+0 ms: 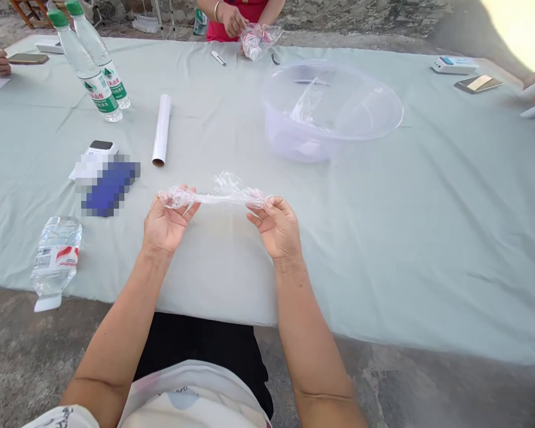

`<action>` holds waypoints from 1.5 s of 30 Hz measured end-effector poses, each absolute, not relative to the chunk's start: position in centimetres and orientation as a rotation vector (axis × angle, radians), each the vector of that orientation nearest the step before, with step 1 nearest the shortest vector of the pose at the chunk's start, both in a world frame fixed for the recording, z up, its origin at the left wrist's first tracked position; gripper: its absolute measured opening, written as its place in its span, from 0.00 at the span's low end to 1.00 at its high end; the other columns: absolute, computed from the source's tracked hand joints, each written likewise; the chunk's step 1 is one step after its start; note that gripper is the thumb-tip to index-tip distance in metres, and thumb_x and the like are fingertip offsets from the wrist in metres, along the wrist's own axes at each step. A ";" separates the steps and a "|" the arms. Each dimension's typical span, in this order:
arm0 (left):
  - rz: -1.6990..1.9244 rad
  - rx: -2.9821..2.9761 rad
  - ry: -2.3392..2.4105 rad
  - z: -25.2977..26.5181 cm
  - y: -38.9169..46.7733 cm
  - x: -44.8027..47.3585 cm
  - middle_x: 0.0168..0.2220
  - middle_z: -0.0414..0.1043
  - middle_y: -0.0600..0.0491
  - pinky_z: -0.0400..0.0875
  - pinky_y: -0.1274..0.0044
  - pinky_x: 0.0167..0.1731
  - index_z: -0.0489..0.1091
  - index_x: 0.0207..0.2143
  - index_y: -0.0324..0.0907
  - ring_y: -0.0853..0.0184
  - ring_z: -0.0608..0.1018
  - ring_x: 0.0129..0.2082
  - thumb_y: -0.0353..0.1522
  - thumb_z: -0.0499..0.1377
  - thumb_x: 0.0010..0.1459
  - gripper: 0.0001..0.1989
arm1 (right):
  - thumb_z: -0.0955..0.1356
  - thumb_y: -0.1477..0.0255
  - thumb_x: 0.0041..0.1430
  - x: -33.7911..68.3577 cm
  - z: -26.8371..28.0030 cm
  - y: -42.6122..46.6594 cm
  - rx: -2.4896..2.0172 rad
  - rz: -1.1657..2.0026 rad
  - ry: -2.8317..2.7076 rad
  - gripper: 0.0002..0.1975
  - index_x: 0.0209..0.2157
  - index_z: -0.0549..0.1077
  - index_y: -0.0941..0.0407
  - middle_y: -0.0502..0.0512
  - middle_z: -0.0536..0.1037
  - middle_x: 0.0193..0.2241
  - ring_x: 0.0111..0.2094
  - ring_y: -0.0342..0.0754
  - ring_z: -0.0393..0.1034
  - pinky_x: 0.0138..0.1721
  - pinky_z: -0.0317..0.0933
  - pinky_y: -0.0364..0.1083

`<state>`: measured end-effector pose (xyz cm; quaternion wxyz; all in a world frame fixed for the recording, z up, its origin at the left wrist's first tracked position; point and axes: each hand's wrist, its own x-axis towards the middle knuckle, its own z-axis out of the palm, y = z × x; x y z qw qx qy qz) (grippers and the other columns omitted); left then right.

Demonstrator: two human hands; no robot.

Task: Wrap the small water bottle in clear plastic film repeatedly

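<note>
A crumpled strip of clear plastic wrap [218, 198] stretches between my two hands, just above the tablecloth. My left hand [167, 226] grips its left end with the thumb and fingers, palm turned up. At the other end, my right hand [279, 226] pinches the film between thumb and fingertips. The middle of the strip is twisted thin, and a loose tuft stands up from it. Beyond my left hand lies a white roll of film [161, 131] with a brown cardboard core.
A clear plastic basin [294, 142] with some film inside stands ahead on the right. Two upright water bottles [102, 98], a blurred blue item [111, 187] and a lying bottle [57, 258] are on the left. Across the table [405, 238], a person's hands [234, 21] hold wrapped film.
</note>
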<state>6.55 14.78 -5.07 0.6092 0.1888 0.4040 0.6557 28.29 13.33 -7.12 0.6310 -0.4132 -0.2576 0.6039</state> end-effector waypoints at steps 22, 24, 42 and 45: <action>0.857 1.348 1.348 -4.8 12.9 11.2 0.17 0.59 0.58 0.54 0.77 0.21 0.62 0.16 0.42 0.73 0.60 0.17 0.42 0.59 0.60 0.22 | 0.78 0.52 0.44 26.4 -8.2 13.1 -0.934 1.536 -0.758 0.29 0.45 0.74 0.50 0.51 0.79 0.40 0.35 0.45 0.75 0.30 0.69 0.43; 0.852 1.403 1.350 -4.9 12.9 11.2 0.17 0.59 0.58 0.53 0.77 0.21 0.64 0.16 0.42 0.73 0.60 0.18 0.40 0.58 0.60 0.21 | 0.79 0.56 0.43 25.9 -8.2 12.8 -0.987 1.577 -0.893 0.23 0.39 0.76 0.52 0.51 0.80 0.34 0.31 0.45 0.73 0.29 0.67 0.43; 1.253 0.543 1.301 -5.3 15.2 4.2 0.23 0.73 0.54 0.68 0.80 0.18 0.66 0.25 0.40 0.70 0.77 0.20 0.29 0.56 0.61 0.09 | 0.74 0.62 0.50 27.8 -8.0 13.5 -1.203 1.486 -0.576 0.12 0.32 0.73 0.54 0.40 0.67 0.18 0.14 0.33 0.53 0.13 0.46 0.35; 1.241 0.562 1.425 -5.3 15.4 2.6 0.23 0.71 0.56 0.61 0.82 0.14 0.68 0.28 0.39 0.74 0.73 0.16 0.27 0.57 0.59 0.06 | 0.69 0.62 0.57 27.8 -8.0 13.2 -1.387 1.258 -0.684 0.10 0.32 0.74 0.54 0.41 0.64 0.17 0.14 0.35 0.50 0.13 0.43 0.37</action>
